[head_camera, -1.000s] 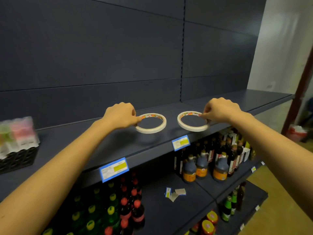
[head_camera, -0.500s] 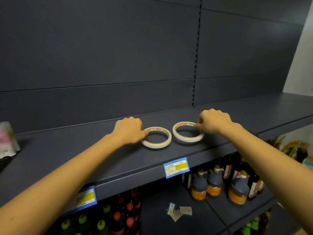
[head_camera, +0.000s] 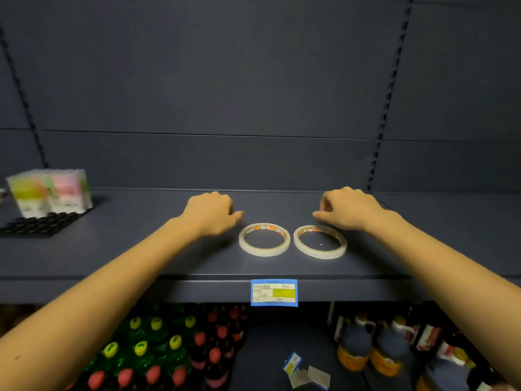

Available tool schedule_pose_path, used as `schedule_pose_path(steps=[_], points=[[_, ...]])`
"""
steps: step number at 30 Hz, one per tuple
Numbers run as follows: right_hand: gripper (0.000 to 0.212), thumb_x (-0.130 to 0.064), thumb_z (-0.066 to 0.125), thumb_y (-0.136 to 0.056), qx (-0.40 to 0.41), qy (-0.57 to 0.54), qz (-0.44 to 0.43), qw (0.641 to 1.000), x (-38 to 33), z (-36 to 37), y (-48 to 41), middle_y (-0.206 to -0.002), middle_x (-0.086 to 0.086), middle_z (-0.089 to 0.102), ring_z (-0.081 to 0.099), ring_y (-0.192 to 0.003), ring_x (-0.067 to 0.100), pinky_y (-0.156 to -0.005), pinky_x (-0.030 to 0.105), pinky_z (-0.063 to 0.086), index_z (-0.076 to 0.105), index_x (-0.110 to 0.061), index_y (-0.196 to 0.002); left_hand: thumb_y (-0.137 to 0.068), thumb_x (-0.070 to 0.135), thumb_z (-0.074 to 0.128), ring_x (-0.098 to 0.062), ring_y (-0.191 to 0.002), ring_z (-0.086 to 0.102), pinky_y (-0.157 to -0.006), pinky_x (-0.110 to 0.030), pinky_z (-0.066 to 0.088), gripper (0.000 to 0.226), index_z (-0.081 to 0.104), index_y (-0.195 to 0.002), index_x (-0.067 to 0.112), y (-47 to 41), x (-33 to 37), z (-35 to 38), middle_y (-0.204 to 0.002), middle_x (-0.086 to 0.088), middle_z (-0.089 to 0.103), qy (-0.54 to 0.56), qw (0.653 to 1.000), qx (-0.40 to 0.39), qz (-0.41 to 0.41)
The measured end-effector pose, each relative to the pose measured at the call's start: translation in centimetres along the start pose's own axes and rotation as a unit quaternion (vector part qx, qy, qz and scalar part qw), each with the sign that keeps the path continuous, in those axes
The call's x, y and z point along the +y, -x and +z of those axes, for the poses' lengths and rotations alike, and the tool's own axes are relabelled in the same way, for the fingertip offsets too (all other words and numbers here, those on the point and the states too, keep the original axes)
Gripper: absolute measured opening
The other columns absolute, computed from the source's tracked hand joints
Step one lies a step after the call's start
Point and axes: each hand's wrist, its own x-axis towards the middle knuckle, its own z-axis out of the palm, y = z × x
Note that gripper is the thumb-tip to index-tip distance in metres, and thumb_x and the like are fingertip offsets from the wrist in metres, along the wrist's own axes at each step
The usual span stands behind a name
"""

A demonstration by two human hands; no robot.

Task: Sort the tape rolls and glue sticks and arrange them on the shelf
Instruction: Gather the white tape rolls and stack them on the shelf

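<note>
As both lie flat, cream tape rolls (head_camera: 264,252)

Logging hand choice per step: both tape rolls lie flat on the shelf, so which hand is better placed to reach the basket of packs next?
Left, probably. The left hand holds nothing and is on the side of the basket; the right hand would cross over both tape rolls.

Dim, even light; wide-angle bending at the edges, blurred wrapped packs (head_camera: 49,191) at left.
</note>
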Motion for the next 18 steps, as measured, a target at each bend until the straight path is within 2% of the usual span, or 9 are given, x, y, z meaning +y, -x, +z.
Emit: schedule_pose_path(steps=[2,4,9,13,18], points=[[0.027,-0.042,0.053,-0.091,0.013,-0.047,-0.065,0.997,-1.6,-0.6,-0.6,-0.114,0.006,0.062,0.058,-0.102,0.028,-0.08,0.035,0.045,0.06,-0.019,-0.104,-0.096,0.042,0.039,-0.028,-0.081,0.06,-0.071,-0.033,0.046,0.043,0.063,-0.089,0.007,1.2,-0.8,-0.7,-0.088,-0.01,0.065,-0.019,0.999,0.04,-0.026],[0.026,-0.038,0.053,-0.092,0.024,-0.091,-0.133,0.987,-4.0,-0.9,-1.1,-0.114,0.005,0.062,0.058,-0.102,0.027,-0.085,0.037,0.048,0.059,-0.018,-0.107,-0.095,0.041,0.04,-0.031,-0.083,0.061,-0.068,-0.032,0.044,0.042,0.063,-0.088,0.007,2.8,-1.9,-1.5,-0.091,-0.012,0.066,-0.038,0.995,0.064,-0.062],[0.021,-0.032,0.053,-0.092,0.058,-0.165,-0.293,0.94,-12.8,-0.9,-1.1,-0.106,0.0,0.064,0.059,-0.096,0.024,-0.083,0.036,0.05,0.06,-0.02,-0.107,-0.093,0.041,0.044,-0.033,-0.094,0.061,-0.066,-0.03,0.035,0.036,0.063,-0.094,0.01,9.2,-6.2,-3.4,-0.101,-0.014,0.067,-0.077,0.977,0.101,-0.174],[0.023,-0.031,0.05,-0.093,0.042,-0.144,-0.402,0.903,-20.7,-0.5,0.1,-0.111,0.0,0.062,0.059,-0.099,0.023,-0.081,0.034,0.049,0.058,-0.019,-0.112,-0.091,0.042,0.047,-0.031,-0.103,0.059,-0.068,-0.031,0.033,0.029,0.06,-0.098,0.016,15.8,-10.2,-4.5,-0.109,-0.009,0.065,-0.131,0.955,0.084,-0.253],[0.025,-0.031,0.05,-0.094,0.024,-0.139,-0.469,0.872,-29.0,-0.2,1.7,-0.116,0.003,0.061,0.057,-0.104,0.025,-0.082,0.038,0.05,0.056,-0.018,-0.115,-0.091,0.043,0.046,-0.025,-0.099,0.06,-0.066,-0.031,0.038,0.03,0.059,-0.099,0.017,23.1,-14.7,-5.7,-0.106,-0.003,0.065,-0.173,0.934,0.061,-0.307]])
